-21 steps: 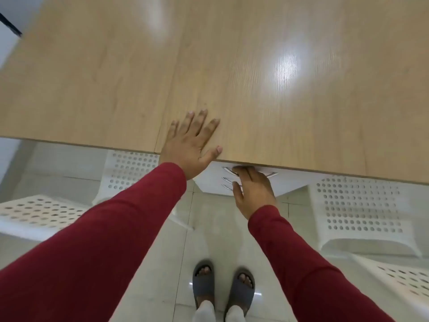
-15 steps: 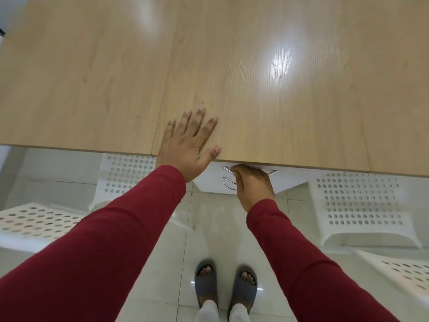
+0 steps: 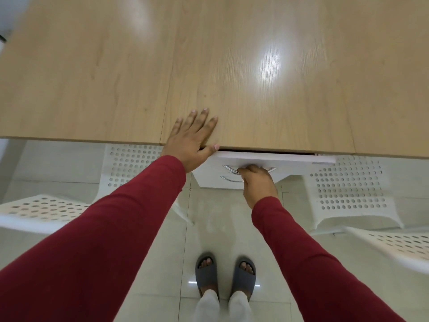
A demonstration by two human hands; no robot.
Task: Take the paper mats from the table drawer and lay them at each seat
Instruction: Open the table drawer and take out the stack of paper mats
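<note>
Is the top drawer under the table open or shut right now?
Slightly open: the top drawer front juts past the table edge, right hand gripping its handle.

No readable text, label, brand, number or sign is showing anywhere in the head view.
</note>
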